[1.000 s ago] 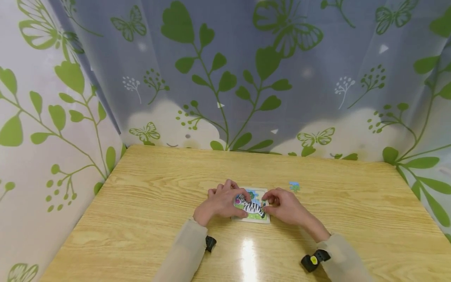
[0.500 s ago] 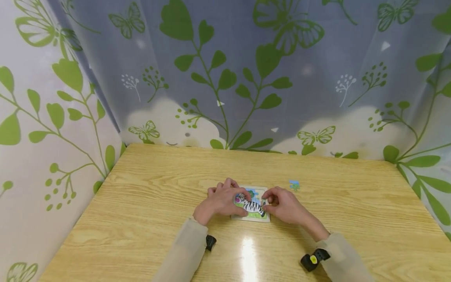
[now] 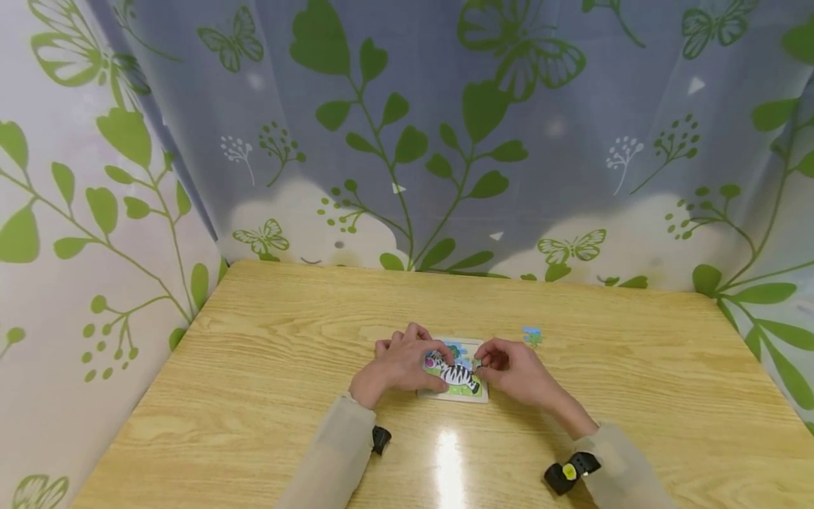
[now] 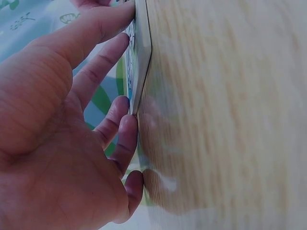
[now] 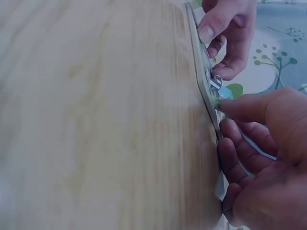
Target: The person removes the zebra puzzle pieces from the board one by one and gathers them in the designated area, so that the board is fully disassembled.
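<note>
A small jigsaw board (image 3: pixel 454 399) with a zebra picture (image 3: pixel 459 377) lies on the table between both hands. My left hand (image 3: pixel 397 364) rests over its left part. In the left wrist view, the thumb (image 4: pixel 108 21) and a loosely bent forefinger lie on the board's face, other fingertips at its edge. At the right side, my right hand (image 3: pixel 518 371) pinches a puzzle piece (image 3: pixel 478 365) between thumb and forefinger, mostly hidden by the fingertips. In the right wrist view, a raised piece edge (image 5: pixel 217 82) stands up from the board near the right thumb (image 5: pixel 240 106).
One loose blue and green puzzle piece (image 3: pixel 532 336) lies on the wooden table (image 3: pixel 286 318), behind the right hand. Leaf-printed curtains (image 3: pixel 407 141) hang along the table's back and sides. A black band with a device (image 3: pixel 569 472) is on the right wrist.
The right fingertips have shifted slightly at the board's right edge, with the puzzle piece still pinched. The left hand and the loose piece have stayed in place.
</note>
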The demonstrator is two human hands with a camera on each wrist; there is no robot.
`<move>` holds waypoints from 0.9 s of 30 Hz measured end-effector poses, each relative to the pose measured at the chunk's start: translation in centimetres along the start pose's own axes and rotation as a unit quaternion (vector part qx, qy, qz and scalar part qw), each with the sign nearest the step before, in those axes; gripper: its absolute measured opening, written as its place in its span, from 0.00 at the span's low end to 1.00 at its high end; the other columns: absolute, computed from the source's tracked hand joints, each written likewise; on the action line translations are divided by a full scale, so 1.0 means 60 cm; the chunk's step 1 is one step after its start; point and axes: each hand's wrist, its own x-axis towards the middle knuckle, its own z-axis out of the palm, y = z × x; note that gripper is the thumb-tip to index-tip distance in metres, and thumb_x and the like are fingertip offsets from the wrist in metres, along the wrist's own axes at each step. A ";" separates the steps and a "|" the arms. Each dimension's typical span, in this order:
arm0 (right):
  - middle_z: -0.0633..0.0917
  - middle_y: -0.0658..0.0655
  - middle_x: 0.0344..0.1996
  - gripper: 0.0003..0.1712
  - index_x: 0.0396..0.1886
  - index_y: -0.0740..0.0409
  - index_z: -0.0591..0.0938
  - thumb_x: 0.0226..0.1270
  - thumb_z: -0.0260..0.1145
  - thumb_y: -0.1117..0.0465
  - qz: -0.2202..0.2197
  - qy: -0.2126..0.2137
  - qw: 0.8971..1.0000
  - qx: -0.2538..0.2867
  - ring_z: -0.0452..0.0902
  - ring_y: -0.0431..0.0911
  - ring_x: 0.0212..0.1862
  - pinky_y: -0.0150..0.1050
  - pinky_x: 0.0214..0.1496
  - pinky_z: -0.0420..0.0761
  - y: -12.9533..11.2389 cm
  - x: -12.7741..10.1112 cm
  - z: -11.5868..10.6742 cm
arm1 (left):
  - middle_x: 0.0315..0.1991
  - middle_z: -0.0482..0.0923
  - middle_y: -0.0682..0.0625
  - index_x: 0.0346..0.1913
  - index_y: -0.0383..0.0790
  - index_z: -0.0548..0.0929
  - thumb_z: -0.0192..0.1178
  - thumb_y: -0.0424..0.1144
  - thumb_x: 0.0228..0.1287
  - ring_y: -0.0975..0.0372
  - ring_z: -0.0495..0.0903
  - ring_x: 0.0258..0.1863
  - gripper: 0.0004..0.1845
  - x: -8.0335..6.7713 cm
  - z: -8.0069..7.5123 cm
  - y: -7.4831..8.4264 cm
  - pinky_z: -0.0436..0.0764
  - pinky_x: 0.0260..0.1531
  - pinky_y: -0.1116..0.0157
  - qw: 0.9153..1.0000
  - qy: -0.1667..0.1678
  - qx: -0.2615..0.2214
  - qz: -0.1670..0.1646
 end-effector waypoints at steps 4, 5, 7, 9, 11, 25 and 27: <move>0.83 0.51 0.31 0.06 0.38 0.55 0.81 0.60 0.67 0.64 0.006 0.011 1.000 0.024 0.77 0.43 0.34 0.32 0.35 0.77 0.000 0.001 0.001 | 0.56 0.61 0.55 0.42 0.76 0.77 0.68 0.59 0.50 0.55 0.62 0.47 0.16 -0.001 -0.003 0.001 0.56 0.46 0.48 1.000 0.001 0.004 -0.003; 0.83 0.51 0.30 0.05 0.37 0.54 0.82 0.61 0.67 0.63 0.010 0.014 1.000 0.025 0.77 0.43 0.33 0.32 0.35 0.77 -0.001 0.002 0.001 | 0.56 0.61 0.55 0.42 0.75 0.77 0.68 0.59 0.50 0.55 0.62 0.46 0.15 -0.001 -0.003 0.001 0.56 0.46 0.48 1.000 0.001 0.003 -0.004; 0.84 0.51 0.30 0.05 0.37 0.54 0.82 0.61 0.67 0.62 0.021 0.021 0.999 0.019 0.77 0.43 0.32 0.32 0.33 0.76 -0.004 0.003 0.002 | 0.55 0.61 0.55 0.42 0.75 0.78 0.68 0.59 0.50 0.55 0.62 0.46 0.15 -0.001 -0.003 0.002 0.56 0.46 0.48 1.000 0.001 0.001 -0.005; 0.83 0.50 0.29 0.04 0.36 0.53 0.83 0.61 0.67 0.60 0.039 0.027 0.999 0.012 0.77 0.43 0.31 0.33 0.31 0.76 -0.008 0.005 0.003 | 0.55 0.61 0.55 0.41 0.75 0.78 0.68 0.59 0.50 0.55 0.62 0.46 0.15 -0.002 -0.003 0.002 0.56 0.46 0.49 1.000 0.001 0.000 -0.004; 0.83 0.50 0.28 0.04 0.35 0.53 0.83 0.61 0.67 0.60 0.059 0.028 0.998 0.009 0.76 0.43 0.31 0.33 0.30 0.75 -0.011 0.006 0.003 | 0.55 0.61 0.55 0.41 0.75 0.78 0.68 0.59 0.49 0.55 0.61 0.46 0.15 -0.002 -0.003 0.003 0.55 0.46 0.49 1.000 0.000 -0.002 -0.003; 0.84 0.55 0.33 0.08 0.38 0.56 0.83 0.62 0.66 0.57 0.114 0.020 0.990 0.078 0.75 0.45 0.33 0.35 0.30 0.74 -0.013 0.006 -0.003 | 0.57 0.61 0.55 0.42 0.76 0.77 0.68 0.59 0.49 0.55 0.62 0.47 0.17 -0.001 0.001 0.000 0.56 0.47 0.49 1.000 0.003 -0.007 -0.005; 0.85 0.55 0.35 0.09 0.39 0.55 0.83 0.62 0.67 0.57 0.117 0.021 0.989 0.090 0.75 0.45 0.33 0.35 0.28 0.74 -0.011 0.004 -0.006 | 0.57 0.61 0.56 0.43 0.76 0.76 0.68 0.60 0.49 0.55 0.62 0.47 0.17 0.000 0.001 -0.001 0.56 0.47 0.49 1.000 0.004 -0.005 -0.005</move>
